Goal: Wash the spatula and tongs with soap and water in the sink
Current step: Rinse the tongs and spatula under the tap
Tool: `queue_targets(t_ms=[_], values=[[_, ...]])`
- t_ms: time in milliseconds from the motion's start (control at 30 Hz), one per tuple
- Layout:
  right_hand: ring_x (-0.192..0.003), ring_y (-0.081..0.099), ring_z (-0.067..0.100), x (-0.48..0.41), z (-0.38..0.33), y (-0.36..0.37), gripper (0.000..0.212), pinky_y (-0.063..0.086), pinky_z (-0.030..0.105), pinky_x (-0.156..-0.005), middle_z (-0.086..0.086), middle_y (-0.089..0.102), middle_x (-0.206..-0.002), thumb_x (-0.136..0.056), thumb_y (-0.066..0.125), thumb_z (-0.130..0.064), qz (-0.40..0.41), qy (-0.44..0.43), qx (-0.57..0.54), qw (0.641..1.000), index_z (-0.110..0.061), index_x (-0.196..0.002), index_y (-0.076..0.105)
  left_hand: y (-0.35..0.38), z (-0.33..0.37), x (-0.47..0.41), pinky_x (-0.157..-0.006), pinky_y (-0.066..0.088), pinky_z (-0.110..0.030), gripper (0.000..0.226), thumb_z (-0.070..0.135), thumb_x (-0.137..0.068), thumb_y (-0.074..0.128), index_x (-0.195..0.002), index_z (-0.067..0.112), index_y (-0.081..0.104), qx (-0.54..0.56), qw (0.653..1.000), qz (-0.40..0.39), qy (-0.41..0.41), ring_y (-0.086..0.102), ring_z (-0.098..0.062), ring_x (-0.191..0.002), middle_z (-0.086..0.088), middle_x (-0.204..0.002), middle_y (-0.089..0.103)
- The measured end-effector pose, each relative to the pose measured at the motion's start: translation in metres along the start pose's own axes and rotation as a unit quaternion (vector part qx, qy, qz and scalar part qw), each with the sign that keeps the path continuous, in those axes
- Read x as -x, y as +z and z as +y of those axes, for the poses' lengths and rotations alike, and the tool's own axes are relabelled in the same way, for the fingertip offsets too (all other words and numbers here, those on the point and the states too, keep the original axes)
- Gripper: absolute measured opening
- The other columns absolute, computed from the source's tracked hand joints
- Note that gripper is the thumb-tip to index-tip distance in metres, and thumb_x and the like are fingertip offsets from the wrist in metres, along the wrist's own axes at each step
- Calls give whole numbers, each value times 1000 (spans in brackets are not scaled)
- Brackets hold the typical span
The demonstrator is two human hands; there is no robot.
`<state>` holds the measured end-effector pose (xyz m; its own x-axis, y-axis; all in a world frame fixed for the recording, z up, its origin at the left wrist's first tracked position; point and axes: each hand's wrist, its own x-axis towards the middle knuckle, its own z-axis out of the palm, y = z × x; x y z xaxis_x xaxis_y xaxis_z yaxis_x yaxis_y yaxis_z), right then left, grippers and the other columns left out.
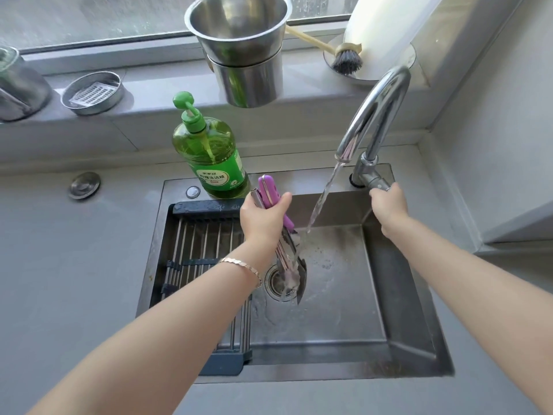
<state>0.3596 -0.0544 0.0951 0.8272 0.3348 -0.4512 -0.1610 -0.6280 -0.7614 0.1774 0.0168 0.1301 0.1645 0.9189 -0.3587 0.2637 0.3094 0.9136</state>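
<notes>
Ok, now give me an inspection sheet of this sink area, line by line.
Surface: steel sink, wet; water runs from the faucet onto the utensils.
Job's things: spatula and tongs held together, tips down over the drain; soap bottle on the sink's back edge.
Clutter: roll-up rack across the sink's left side; steel pots, brush, round tin on the sill.
Grippers: left hand grips both utensils; right hand holds the tap lever.
Cables: nothing seen.
Surroundings: grey counter, window behind.
</notes>
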Motion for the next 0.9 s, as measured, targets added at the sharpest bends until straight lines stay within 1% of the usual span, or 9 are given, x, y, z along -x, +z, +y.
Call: queue_targets(t_ms=[133,233,300,367,500,600,667,767,900], values=[[-112,43,27,-5,-14,15,45,33,26,-83,10,42,-134,-94,41,-9,6,40,-41,998,-1,-137,29,-3,-1,3,-65,43,-24,20,21,-78,73,-73,22,54,4,1000,-1,8,53,-8,-64,5,-63,55],[-112,38,20,-12,-23,23,55,30,24,-73,13,32,-147,-89,46,-10,-4,30,-31,999,2,-140,28,-5,0,7,-62,42,-22,22,21,-79,73,-73,20,52,-8,1000,-20,21,51,-6,-60,7,-51,57],[-119,38,22,-10,-25,20,61,33,28,-84,15,32,-147,-83,52,-11,-20,29,-28,999,2,-139,31,-6,-1,11,-59,40,-18,23,20,-81,72,-73,20,50,-23,998,-43,34,50,0,-54,14,-41,58],[-119,39,25,-8,-22,14,60,32,31,-90,13,33,-144,-81,55,-10,-39,22,-33,998,3,-135,32,-7,-2,15,-57,39,-15,24,21,-81,71,-74,21,49,-34,997,-53,40,50,2,-52,21,-40,56],[-121,43,33,28,-9,12,50,39,36,-96,21,38,-140,-90,51,-16,-128,105,-80,983,-6,-137,36,-7,-3,22,-46,38,-1,24,19,-80,73,-75,19,50,-48,996,-54,54,53,8,-43,0,-59,61],[-97,58,40,78,3,24,58,54,38,-74,34,50,-114,-92,50,-37,-335,338,-121,871,-2,-135,30,-6,-4,30,-45,40,-4,23,18,-77,74,-80,9,53,-64,993,-78,69,51,5,-44,-16,-74,62],[-68,60,27,95,13,35,46,53,27,-52,22,57,-86,-86,55,-41,-396,398,-169,810,-8,-116,43,-3,-8,39,-50,43,-12,30,20,-74,76,-83,2,54,-83,987,-106,91,52,-6,-54,-17,-73,58],[-59,54,14,102,24,46,18,49,19,-47,4,54,-68,-83,60,-31,-344,401,-238,815,-16,-82,50,-4,-13,54,-57,42,-15,35,23,-69,80,-81,5,53,-131,973,-137,134,49,-12,-61,-6,-69,55],[-58,57,13,98,31,46,4,53,21,-46,3,56,-74,-84,58,-6,-323,395,-267,818,-8,-81,60,-20,-19,59,-72,49,-26,41,23,-66,83,-89,13,50,-192,944,-223,147,59,-23,-77,-8,-83,64]])
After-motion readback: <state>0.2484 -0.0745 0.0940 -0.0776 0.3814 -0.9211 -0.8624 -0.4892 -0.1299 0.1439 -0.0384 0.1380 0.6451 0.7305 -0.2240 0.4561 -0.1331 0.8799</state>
